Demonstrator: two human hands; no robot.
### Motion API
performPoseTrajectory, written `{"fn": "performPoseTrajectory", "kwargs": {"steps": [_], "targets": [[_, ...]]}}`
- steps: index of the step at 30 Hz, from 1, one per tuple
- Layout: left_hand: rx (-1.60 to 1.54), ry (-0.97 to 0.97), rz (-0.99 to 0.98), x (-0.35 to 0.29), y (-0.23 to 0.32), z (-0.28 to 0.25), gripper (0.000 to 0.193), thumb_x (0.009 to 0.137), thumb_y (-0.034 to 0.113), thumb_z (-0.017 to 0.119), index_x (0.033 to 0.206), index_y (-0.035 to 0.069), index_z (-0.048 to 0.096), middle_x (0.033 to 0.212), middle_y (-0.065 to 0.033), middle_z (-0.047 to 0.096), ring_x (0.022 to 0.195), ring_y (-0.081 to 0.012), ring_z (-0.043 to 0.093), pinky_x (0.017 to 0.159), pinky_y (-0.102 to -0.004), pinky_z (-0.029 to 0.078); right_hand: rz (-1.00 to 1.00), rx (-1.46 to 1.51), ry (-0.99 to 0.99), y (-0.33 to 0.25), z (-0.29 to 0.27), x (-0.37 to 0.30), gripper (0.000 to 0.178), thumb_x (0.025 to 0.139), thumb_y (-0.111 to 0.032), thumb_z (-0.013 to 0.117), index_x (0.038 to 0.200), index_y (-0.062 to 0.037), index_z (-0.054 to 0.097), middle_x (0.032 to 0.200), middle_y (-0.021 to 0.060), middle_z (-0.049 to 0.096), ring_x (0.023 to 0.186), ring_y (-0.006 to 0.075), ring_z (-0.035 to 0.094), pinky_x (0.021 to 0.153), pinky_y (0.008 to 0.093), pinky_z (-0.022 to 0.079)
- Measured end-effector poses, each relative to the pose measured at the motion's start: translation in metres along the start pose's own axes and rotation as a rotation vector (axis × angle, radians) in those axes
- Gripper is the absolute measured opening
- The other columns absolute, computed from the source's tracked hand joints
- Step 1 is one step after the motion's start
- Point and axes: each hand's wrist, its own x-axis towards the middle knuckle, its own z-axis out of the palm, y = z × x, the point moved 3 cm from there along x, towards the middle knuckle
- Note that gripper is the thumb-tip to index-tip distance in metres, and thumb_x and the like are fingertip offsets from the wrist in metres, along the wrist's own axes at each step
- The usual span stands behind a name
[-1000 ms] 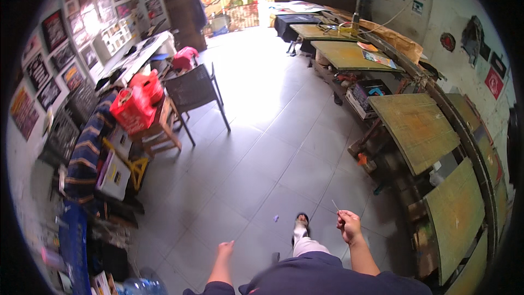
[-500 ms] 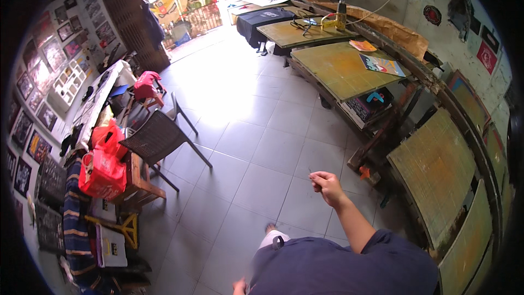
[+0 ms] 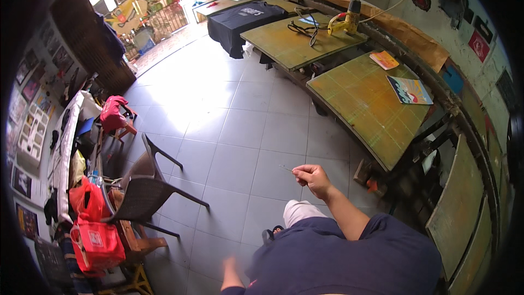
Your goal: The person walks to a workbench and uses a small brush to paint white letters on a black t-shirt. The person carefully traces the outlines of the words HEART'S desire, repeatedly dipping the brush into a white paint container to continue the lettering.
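My right hand (image 3: 312,179) is raised ahead of my body, thumb and fingers pinched together. A thin, pale sliver-like thing (image 3: 286,169) sticks out to the left from between the fingertips; its kind is too small to make out. Low by my left side hangs my left hand (image 3: 229,269), smeared by motion, so its fingers do not show clearly. Nearest to my right hand is a greenish-yellow flat board (image 3: 365,104) on a long bench. Two printed cards lie on it, an orange one (image 3: 384,60) and a blue one with a sun and wave (image 3: 409,90).
A yellow heat gun (image 3: 347,21) and black-framed glasses-like cord (image 3: 305,30) rest on the second board. Beyond, a black T-shirt (image 3: 243,19) covers another. At left stand a dark woven chair (image 3: 144,202), red bags (image 3: 95,240) and a red stool (image 3: 117,117). Grey tiles (image 3: 234,158) lie between.
I have moved forward, and the boards on the right and chair on the left are nearer. My right hand still pinches the thin thing; my left arm has swung further into view.
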Motion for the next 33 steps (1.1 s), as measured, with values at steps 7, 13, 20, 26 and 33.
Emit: {"fn": "performPoseTrajectory", "kwargs": {"steps": [7,13,20,26,33], "targets": [[-0.761,-0.118,0.579,-0.072,0.387,-0.107,0.025,0.08,0.023,0.066,0.068,0.003,0.058,0.058,0.001,0.052,0.052,-0.0066,0.044,0.047,-0.022,0.034,-0.044,0.09,0.097,-0.049,-0.018,0.153,0.015,0.081,-0.017,0.06,0.083,-0.0039,0.066,0.064,-0.0011,0.054,0.06,0.0084,0.044,0.055,0.0249,0.037],[-0.146,-0.162,0.175,0.03,0.398,-0.086,0.041,0.084,0.041,0.056,0.081,0.001,0.064,0.062,-0.0067,0.059,0.057,-0.0194,0.054,0.056,-0.0337,0.043,-0.141,0.005,-0.067,-0.105,-0.004,0.319,0.018,0.085,-0.016,0.054,0.089,-0.0004,0.062,0.071,0.0019,0.055,0.063,0.0096,0.047,0.059,0.0239,0.04],[0.021,-0.31,-0.006,0.076,0.406,-0.077,0.037,0.086,0.037,0.053,0.087,0.002,0.061,0.069,-0.0075,0.059,0.061,-0.0188,0.055,0.057,-0.0315,0.044,-0.166,0.005,-0.04,-0.169,0.019,0.457,0.011,0.084,-0.007,0.057,0.087,0.0019,0.063,0.068,0.0035,0.058,0.061,0.0092,0.053,0.054,0.022,0.042],[-0.104,-0.312,0.03,0.153,0.528,-0.139,0.034,0.087,0.035,0.051,0.091,0.002,0.059,0.075,-0.0082,0.06,0.065,-0.0183,0.055,0.057,-0.0297,0.044,-0.195,0.019,0.122,-0.212,0.012,0.54,0.013,0.084,-0.007,0.057,0.087,0.0025,0.064,0.068,0.0045,0.058,0.061,0.0096,0.052,0.054,0.0218,0.041],[-0.757,-0.417,1.07,0.018,0.962,-0.399,0.033,0.09,0.02,0.05,0.115,-0.001,0.051,0.101,-0.0096,0.06,0.093,-0.0172,0.056,0.085,-0.0289,0.042,-0.398,0.196,0.403,-0.283,0.005,0.629,0.012,0.084,-0.006,0.057,0.091,0.0034,0.061,0.068,0.0049,0.056,0.058,0.0102,0.05,0.052,0.021,0.039]]}}
